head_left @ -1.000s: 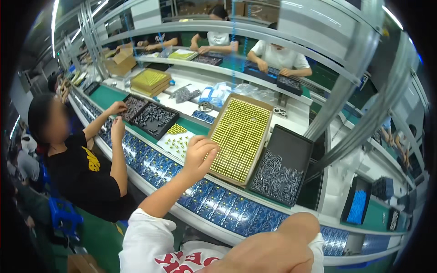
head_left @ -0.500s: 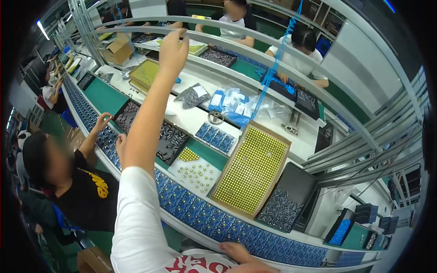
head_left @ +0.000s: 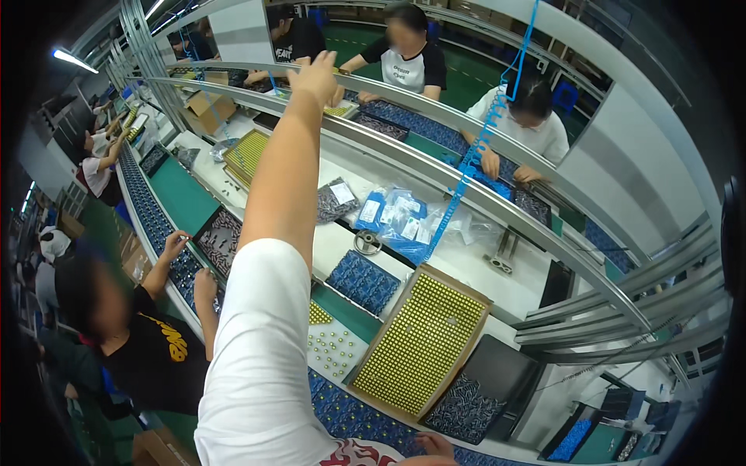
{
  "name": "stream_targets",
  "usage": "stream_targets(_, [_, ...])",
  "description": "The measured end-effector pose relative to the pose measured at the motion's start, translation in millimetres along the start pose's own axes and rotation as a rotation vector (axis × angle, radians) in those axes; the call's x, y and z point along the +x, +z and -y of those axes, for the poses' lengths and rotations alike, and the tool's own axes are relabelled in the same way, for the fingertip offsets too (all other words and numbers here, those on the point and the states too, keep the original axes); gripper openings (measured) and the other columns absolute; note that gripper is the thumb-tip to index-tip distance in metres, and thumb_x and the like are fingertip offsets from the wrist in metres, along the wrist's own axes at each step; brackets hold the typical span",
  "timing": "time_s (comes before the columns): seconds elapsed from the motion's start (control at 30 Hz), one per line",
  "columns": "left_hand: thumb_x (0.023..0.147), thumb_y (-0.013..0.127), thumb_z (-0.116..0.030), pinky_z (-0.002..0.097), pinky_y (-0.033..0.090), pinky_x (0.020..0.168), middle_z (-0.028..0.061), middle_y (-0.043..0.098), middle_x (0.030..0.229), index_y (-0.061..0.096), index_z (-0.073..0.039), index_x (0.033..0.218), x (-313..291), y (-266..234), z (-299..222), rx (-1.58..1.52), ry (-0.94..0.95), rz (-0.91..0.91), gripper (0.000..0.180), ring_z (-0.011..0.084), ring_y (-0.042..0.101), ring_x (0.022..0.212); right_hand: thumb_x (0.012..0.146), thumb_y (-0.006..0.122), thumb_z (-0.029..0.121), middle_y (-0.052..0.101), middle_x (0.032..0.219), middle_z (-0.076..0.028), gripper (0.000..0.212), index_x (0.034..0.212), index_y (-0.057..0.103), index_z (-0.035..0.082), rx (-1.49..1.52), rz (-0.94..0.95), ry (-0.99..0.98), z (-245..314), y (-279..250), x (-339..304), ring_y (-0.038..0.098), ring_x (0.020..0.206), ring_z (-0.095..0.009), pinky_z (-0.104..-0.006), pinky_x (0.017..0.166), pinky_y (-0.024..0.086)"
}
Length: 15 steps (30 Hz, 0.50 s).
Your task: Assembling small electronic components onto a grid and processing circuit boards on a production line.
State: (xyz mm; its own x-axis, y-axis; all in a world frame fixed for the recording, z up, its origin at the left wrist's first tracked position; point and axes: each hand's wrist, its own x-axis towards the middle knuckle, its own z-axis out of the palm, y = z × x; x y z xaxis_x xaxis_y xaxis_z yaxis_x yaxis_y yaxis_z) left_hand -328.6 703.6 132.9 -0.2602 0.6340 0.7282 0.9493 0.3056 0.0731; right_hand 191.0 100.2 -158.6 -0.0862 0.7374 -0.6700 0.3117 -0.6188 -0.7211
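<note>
Blue circuit boards [head_left: 359, 417] at lower centre

My right hand [head_left: 437, 446] is just beside them; I cannot tell how its fingers stand. My left hand [head_left: 315, 78], fingers loosely spread, overlaps a metal rail [head_left: 404, 95] near the top; contact is unclear.

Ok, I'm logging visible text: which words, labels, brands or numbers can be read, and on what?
I won't copy wording, only locate it:
Red letters: wearer's white shirt
Yellow letters: neighbour's black shirt
Dark letters: black-sleeved shirt opposite
White letters: far-side black shirt
White labels on plastic bags: too small to read
</note>
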Motion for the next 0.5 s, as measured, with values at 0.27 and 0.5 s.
stream_targets(0.27, [0.083,0.058,-0.012,0.0426,0.051,0.085,0.0159,0.068,0.098,0.071,-0.013,0.104,53.3,13.0,22.5,-0.051,0.357,0.262,0.025,0.0350,0.063,0.097,0.100,0.044,0.045,0.059,0.125,-0.020,0.046,0.132,0.052,0.013,-0.262,0.068,-0.067,63.2,-19.8,-20.5,0.059,0.109,-0.041,-0.0444,0.094,0.047])
stream_targets(0.5, [0.085,0.058,-0.018,0.0428,0.054,0.071,0.0197,0.069,0.087,0.070,-0.002,0.086,52.4,-38.1,52.5,0.176,0.332,0.060,0.020,0.0336,0.069,0.075,0.094,0.057,0.010,0.070,0.092,-0.012,0.016,0.103,0.066,0.000,-0.111,-0.099,-0.152,68.9,-23.4,-7.1,0.066,0.083,-0.016,-0.0277,0.075,0.051])
